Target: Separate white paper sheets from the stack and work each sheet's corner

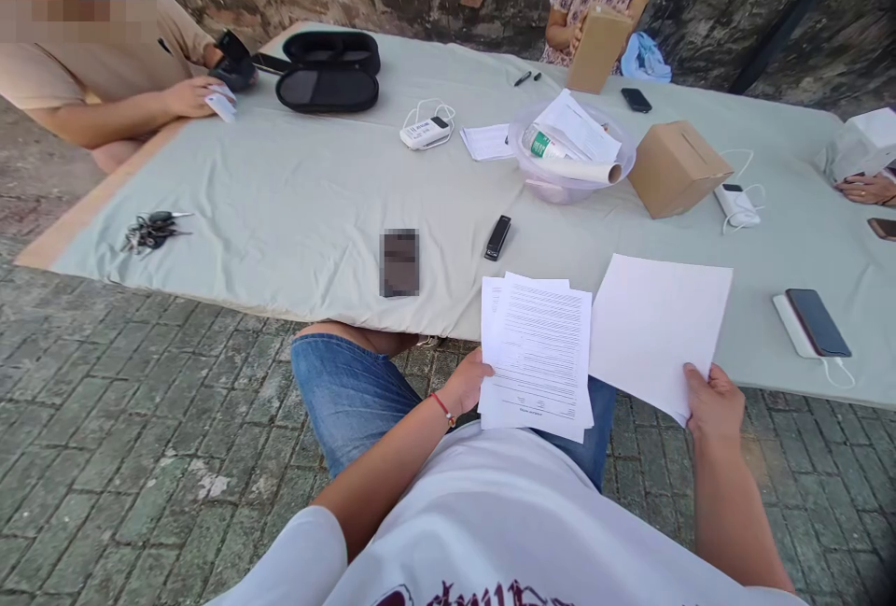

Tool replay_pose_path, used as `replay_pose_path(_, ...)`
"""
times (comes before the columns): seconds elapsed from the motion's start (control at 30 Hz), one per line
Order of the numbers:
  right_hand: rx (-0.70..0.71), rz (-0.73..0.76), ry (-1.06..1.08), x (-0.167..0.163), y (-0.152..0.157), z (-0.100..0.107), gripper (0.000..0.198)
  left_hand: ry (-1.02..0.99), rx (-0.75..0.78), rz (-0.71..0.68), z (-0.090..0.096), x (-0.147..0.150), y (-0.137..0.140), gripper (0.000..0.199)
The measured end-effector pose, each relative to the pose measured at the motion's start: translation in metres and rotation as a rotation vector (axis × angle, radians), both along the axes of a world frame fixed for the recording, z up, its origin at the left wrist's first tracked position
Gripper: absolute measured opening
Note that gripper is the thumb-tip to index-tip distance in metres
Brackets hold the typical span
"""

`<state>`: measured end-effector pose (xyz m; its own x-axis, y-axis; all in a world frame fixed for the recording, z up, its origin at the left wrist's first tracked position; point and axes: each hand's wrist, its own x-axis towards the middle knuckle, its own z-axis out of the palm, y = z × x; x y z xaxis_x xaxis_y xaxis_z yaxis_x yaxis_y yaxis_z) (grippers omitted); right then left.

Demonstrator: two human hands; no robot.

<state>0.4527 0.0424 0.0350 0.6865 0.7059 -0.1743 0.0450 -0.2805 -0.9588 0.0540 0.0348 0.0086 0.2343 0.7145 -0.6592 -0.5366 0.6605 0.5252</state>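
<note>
My left hand (468, 384) grips the left edge of several printed sheets (538, 354), loosely stacked over my lap at the table's front edge. To the right, my right hand (715, 403) pinches the lower right corner of blank white paper (662, 331), thumb on top. Whether that is one sheet or more I cannot tell. The paper's left edge meets the printed sheets. Just beyond the sheets a black stapler (497, 238) lies on the cloth, with a blurred dark rectangular thing (399, 262) to its left.
A clear plastic basin (522, 162) of papers stands beside a cardboard box (679, 167). Keys (155, 231), an open black case (328, 97) and a phone on a white power bank (816, 324) lie on the covered table (294, 204). Other people sit left, opposite and right.
</note>
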Motion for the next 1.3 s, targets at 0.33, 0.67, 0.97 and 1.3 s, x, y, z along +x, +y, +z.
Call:
replay_pose_path(0.33, 0.068, 0.022, 0.182, -0.027, 0.007, 0.019, 0.045, 0.092, -0.034, 0.103, -0.006, 0.004, -0.003, 0.04)
replay_pose_path(0.67, -0.373, 0.596, -0.308, -0.093, -0.028, -0.033, 0.049, 0.06, -0.022, 0.134, -0.004, 0.003, -0.014, 0.041)
replay_pose_path(0.97, -0.414, 0.678, -0.139, -0.098, -0.006, -0.03, 0.043, -0.067, -0.028, -0.061, 0.009, 0.001, 0.007, 0.053)
replay_pose_path(1.3, -0.401, 0.63, 0.531, -0.122, -0.001, -0.019, 0.045, 0.214, 0.159, -0.387, 0.004, -0.005, 0.024, 0.047)
